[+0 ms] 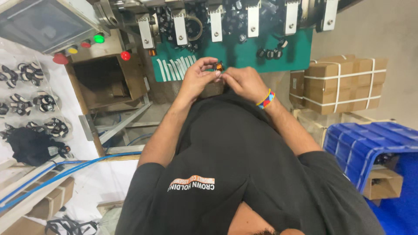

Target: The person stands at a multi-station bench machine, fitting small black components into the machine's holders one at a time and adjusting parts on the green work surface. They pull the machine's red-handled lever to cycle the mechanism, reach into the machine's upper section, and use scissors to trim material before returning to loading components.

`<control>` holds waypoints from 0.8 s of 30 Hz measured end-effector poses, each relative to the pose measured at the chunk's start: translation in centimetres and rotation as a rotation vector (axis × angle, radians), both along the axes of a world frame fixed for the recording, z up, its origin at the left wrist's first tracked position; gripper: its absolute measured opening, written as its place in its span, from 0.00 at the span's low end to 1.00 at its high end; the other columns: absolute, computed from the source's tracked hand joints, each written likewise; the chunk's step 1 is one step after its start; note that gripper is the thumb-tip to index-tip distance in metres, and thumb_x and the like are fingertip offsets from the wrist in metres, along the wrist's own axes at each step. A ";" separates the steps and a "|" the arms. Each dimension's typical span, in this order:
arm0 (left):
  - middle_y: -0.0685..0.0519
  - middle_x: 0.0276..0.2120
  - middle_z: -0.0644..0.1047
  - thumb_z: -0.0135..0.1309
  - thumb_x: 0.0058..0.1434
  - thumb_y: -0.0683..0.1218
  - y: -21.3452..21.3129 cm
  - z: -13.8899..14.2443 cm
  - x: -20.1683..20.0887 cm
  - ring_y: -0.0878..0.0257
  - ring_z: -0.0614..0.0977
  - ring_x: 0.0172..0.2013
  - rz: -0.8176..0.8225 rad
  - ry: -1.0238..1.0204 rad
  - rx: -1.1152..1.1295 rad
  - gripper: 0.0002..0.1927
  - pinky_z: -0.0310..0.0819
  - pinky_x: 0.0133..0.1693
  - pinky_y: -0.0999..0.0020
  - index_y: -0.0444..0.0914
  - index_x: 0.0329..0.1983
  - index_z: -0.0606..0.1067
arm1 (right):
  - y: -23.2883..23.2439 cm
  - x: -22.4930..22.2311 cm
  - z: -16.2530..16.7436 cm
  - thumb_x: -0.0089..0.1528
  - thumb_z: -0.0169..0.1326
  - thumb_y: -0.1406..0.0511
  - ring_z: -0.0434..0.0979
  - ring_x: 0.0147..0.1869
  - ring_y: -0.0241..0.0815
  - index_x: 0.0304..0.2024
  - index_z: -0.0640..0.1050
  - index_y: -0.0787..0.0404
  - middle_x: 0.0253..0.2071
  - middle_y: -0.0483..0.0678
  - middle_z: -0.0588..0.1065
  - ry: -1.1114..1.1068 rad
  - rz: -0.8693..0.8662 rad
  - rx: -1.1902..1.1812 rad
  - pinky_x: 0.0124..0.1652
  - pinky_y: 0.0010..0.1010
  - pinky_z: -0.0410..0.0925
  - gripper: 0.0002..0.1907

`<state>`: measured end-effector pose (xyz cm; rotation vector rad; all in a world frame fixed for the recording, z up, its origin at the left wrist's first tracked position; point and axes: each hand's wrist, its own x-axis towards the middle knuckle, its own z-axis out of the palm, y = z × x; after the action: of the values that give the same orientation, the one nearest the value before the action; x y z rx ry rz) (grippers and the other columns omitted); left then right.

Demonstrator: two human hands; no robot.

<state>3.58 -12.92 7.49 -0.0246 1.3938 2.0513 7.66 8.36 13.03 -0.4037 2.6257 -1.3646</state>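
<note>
Two bare hands meet in front of the person's chest, above a black shirt (235, 148) that fills the lower middle of the head view. Largest item to the right: one blue ribbed plastic crate (365, 148), its contents hidden from this angle. Above it, one stack of brown cardboard boxes (344, 82), bound with white strapping bands, sealed; the number of boxes in the stack cannot be told. One further small brown carton (383, 182) sits beside the crate. Along the top edge, one green work surface (261, 54) carries loose small black parts and a row of white strips (176, 67); six grey metal brackets (216, 21) hang over it. At upper left, one control box (100, 65) shows four round lights: one green, one yellow, two red. On the white sheet (39, 87) at far left lie several clear packets of black-and-white parts (43, 102); the exact count cannot be told. Two blue hoses (65, 172) run across the lower left. The left hand (198, 76) and right hand (244, 80) are together, fingertips of both pinched on one small orange-and-black component (219, 66), held between them just in front of the green surface. One multicoloured wristband (266, 99) circles the right wrist.
</note>
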 end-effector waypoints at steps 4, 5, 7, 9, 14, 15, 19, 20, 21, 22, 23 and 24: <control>0.46 0.50 0.77 0.58 0.65 0.37 3.1 -0.8 1.5 0.61 0.84 0.45 0.196 -0.151 0.174 0.22 0.83 0.48 0.67 0.32 0.61 0.69 | -0.7 1.4 1.6 0.71 0.47 0.63 0.80 0.24 0.40 0.34 0.78 0.60 0.22 0.47 0.76 -0.254 0.000 -0.175 0.29 0.34 0.71 0.13; 0.46 0.50 0.78 0.58 0.66 0.37 3.6 -1.1 2.2 0.60 0.84 0.45 0.236 -0.182 0.170 0.21 0.82 0.48 0.67 0.32 0.61 0.69 | -0.8 1.5 1.5 0.71 0.47 0.63 0.80 0.24 0.39 0.34 0.78 0.60 0.21 0.47 0.76 -0.306 0.005 -0.193 0.28 0.33 0.71 0.13; 0.45 0.50 0.78 0.57 0.67 0.37 3.9 -1.9 3.5 0.60 0.84 0.45 0.314 -0.241 0.165 0.21 0.81 0.47 0.67 0.31 0.62 0.69 | -0.7 1.2 0.5 0.71 0.46 0.63 0.79 0.24 0.38 0.36 0.78 0.62 0.21 0.46 0.76 -0.349 0.083 -0.186 0.28 0.32 0.70 0.13; 0.45 0.49 0.79 0.56 0.68 0.38 3.3 -2.8 4.3 0.61 0.84 0.45 0.381 -0.278 0.174 0.20 0.80 0.45 0.67 0.30 0.62 0.70 | -0.5 0.5 -1.5 0.71 0.47 0.63 0.79 0.24 0.38 0.38 0.79 0.62 0.23 0.47 0.78 -0.447 0.180 -0.230 0.28 0.31 0.70 0.13; 0.46 0.48 0.79 0.57 0.67 0.37 -2.0 -4.2 5.5 0.60 0.84 0.43 0.514 -0.101 0.052 0.21 0.82 0.46 0.64 0.29 0.63 0.69 | -1.0 -2.6 -10.3 0.70 0.52 0.58 0.80 0.32 0.41 0.53 0.79 0.58 0.37 0.51 0.81 -0.839 0.173 -0.272 0.31 0.33 0.71 0.14; 0.46 0.48 0.78 0.58 0.67 0.37 -3.3 -4.2 5.8 0.60 0.84 0.43 0.523 -0.075 0.063 0.22 0.84 0.47 0.63 0.29 0.62 0.69 | -1.8 -3.5 -12.2 0.68 0.55 0.57 0.81 0.36 0.47 0.57 0.78 0.58 0.39 0.53 0.81 -0.672 0.108 -0.034 0.35 0.36 0.71 0.18; 0.46 0.48 0.78 0.59 0.66 0.35 -7.4 -4.4 8.0 0.61 0.84 0.43 0.493 -0.045 -0.063 0.21 0.84 0.47 0.64 0.29 0.61 0.70 | -5.9 -6.4 -17.5 0.63 0.61 0.58 0.79 0.48 0.58 0.55 0.81 0.57 0.45 0.56 0.81 0.006 -0.037 0.103 0.46 0.45 0.71 0.19; 0.47 0.48 0.78 0.59 0.65 0.35 -8.2 -4.5 8.3 0.62 0.84 0.43 0.478 -0.032 -0.063 0.21 0.84 0.48 0.65 0.29 0.61 0.70 | -7.5 -7.3 -18.1 0.60 0.62 0.58 0.79 0.45 0.57 0.53 0.82 0.56 0.41 0.56 0.80 -0.038 -0.094 0.094 0.45 0.45 0.71 0.20; 0.48 0.48 0.78 0.60 0.65 0.34 -8.9 -4.6 8.7 0.63 0.84 0.44 0.462 -0.026 -0.065 0.21 0.83 0.48 0.65 0.29 0.61 0.70 | -9.0 -8.0 -18.0 0.57 0.62 0.58 0.79 0.43 0.57 0.51 0.83 0.55 0.37 0.56 0.79 -0.091 -0.150 0.084 0.44 0.46 0.71 0.20; 0.48 0.48 0.78 0.60 0.65 0.34 -9.7 -4.6 8.9 0.64 0.84 0.44 0.453 0.003 -0.097 0.22 0.82 0.49 0.67 0.28 0.61 0.70 | -10.3 -8.5 -17.8 0.59 0.62 0.59 0.79 0.44 0.56 0.48 0.83 0.55 0.38 0.55 0.80 -0.084 -0.165 0.080 0.45 0.46 0.71 0.15; 0.48 0.49 0.79 0.61 0.65 0.34 -10.2 -4.8 8.9 0.66 0.83 0.45 0.442 0.034 -0.126 0.22 0.80 0.49 0.69 0.28 0.61 0.70 | -11.2 -9.2 -17.8 0.61 0.62 0.60 0.79 0.45 0.56 0.44 0.84 0.55 0.38 0.53 0.81 -0.073 -0.181 0.077 0.46 0.46 0.71 0.11; 0.49 0.49 0.79 0.62 0.65 0.33 -10.8 -4.8 8.8 0.67 0.82 0.45 0.433 0.065 -0.152 0.23 0.79 0.50 0.71 0.28 0.62 0.71 | -12.0 -9.3 -17.8 0.62 0.62 0.60 0.79 0.46 0.55 0.40 0.84 0.54 0.39 0.52 0.82 -0.062 -0.197 0.078 0.47 0.46 0.70 0.07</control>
<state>12.36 -23.74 2.72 -0.3554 1.6988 2.2980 -1.68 -3.61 -4.75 -0.0928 2.7159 -1.2997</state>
